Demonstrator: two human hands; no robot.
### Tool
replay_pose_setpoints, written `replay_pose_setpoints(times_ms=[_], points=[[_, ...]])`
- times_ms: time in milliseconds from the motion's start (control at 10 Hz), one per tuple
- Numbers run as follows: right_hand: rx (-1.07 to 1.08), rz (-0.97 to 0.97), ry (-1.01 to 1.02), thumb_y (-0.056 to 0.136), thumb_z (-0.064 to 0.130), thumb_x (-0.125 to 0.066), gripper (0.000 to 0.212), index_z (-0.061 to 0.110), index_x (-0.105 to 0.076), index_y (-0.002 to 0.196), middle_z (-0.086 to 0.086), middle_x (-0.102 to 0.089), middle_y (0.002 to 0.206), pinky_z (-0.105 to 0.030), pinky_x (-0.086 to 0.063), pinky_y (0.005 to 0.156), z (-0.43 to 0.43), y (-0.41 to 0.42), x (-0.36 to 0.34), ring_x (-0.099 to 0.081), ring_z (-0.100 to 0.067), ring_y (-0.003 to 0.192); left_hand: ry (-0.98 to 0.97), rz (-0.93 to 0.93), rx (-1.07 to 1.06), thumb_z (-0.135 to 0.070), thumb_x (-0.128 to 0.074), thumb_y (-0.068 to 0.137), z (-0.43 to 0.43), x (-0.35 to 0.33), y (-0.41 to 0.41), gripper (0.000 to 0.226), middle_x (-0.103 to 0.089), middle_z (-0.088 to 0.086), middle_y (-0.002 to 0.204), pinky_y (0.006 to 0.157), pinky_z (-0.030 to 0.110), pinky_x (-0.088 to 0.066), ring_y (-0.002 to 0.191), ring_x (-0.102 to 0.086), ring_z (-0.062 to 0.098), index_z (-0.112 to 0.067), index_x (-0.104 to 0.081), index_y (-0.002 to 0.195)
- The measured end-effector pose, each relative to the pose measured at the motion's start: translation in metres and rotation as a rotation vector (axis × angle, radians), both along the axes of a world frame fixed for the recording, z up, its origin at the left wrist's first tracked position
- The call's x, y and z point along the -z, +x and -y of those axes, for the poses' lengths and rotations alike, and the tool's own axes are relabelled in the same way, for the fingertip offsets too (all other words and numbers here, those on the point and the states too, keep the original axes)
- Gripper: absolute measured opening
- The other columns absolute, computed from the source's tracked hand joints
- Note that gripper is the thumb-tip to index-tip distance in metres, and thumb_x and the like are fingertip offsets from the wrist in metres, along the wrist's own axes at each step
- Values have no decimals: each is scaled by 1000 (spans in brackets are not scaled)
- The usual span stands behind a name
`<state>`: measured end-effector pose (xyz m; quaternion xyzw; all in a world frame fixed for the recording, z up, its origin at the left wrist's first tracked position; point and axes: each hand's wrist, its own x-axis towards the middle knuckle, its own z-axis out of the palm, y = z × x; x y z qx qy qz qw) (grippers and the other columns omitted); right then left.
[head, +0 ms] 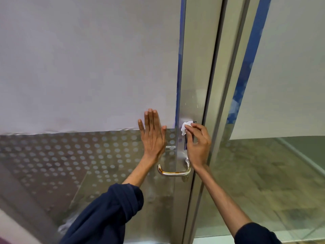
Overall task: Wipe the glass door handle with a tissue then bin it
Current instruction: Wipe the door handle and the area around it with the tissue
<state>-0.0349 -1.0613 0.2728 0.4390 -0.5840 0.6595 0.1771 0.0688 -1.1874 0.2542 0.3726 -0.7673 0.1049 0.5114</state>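
A glass door [88, 67] with a frosted upper pane and a dotted lower band fills the view. Its metal stile [191, 76] carries a shiny lever handle [174, 172] that points left. My right hand [197, 147] pinches a crumpled white tissue [185, 127] and presses it on the stile above the handle, over a dark label. My left hand [153, 136] lies flat on the glass with fingers spread, just left of the stile and above the handle. Both forearms come up from dark blue sleeves.
The door frame [225, 85] runs down right of the stile. Beyond it stands a fixed glass panel [281, 76] with a blue strip, and a greenish floor [263, 182] shows through its lower part. No bin is in view.
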Motion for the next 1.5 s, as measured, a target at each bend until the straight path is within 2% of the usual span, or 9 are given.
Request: replay_pose_setpoints(times_ms=[200, 300, 400, 500, 700, 900, 1100, 1300, 1500], points=[[19, -122, 3, 86, -2, -68, 24, 4, -73, 109, -8, -72, 105, -22, -52, 91, 11, -4, -1, -66, -16, 98, -73, -59, -28, -40, -11, 107, 8, 3, -12, 62, 25, 0, 166, 126, 42, 16, 155, 20, 14, -15, 14, 158], [78, -207, 38, 81, -10, -69, 29, 4, -74, 106, -10, -73, 95, -22, -51, 82, 17, -11, 2, -66, -22, 87, -94, -80, -20, -40, -8, 107, 11, 4, -16, 61, 24, 0, 166, 127, 42, 16, 155, 19, 14, -15, 14, 158], [141, -298, 76, 78, -17, -65, 38, 6, -75, 107, -10, -69, 83, -16, -40, 78, 24, -19, 8, -59, -23, 78, -109, -99, 9, -40, -7, 107, 13, 5, -17, 60, 23, -1, 167, 127, 42, 15, 155, 17, 14, -15, 13, 158], [157, -338, 25, 76, -22, -62, 43, 5, -75, 107, -11, -65, 79, -15, -38, 81, 31, -22, 12, -54, -21, 79, -123, -108, 9, -40, -7, 107, 15, 8, -18, 60, 21, -1, 167, 127, 41, 15, 156, 16, 15, -15, 12, 158], [155, -396, -29, 72, -27, -55, 46, -1, -75, 104, -15, -66, 77, -13, -39, 89, 34, -24, 13, -58, -27, 78, -131, -122, 19, -40, -7, 106, 16, 8, -20, 61, 22, -1, 167, 126, 40, 16, 155, 17, 15, -15, 13, 158], [146, -429, 39, 68, -26, -61, 44, -3, -74, 103, -17, -70, 84, -29, -51, 86, 31, -18, 20, -62, -28, 84, -129, -121, 14, -41, -6, 106, 16, 8, -20, 60, 23, -2, 166, 126, 39, 17, 155, 18, 14, -16, 12, 158], [135, -393, 58, 68, -28, -57, 45, -2, -75, 100, -16, -68, 80, -33, -53, 82, 29, -14, 40, -64, -32, 80, -115, -124, 21, -40, -5, 106, 14, 7, -18, 59, 24, -3, 166, 125, 38, 19, 155, 19, 14, -17, 14, 157], [111, -312, 102, 75, -17, -49, 41, 3, -76, 100, -13, -67, 79, -36, -55, 75, 27, -6, 60, -64, -29, 78, -107, -130, 25, -39, -5, 106, 13, 6, -17, 59, 25, -4, 166, 126, 38, 18, 155, 20, 13, -18, 14, 157], [152, -144, 150, 71, -18, -64, 42, 11, -77, 99, -7, -63, 72, -36, -52, 58, 30, 4, 66, -60, -25, 62, -81, -124, 32, -39, -5, 106, 12, 6, -17, 59, 25, -4, 165, 126, 38, 17, 154, 20, 13, -18, 14, 157]])
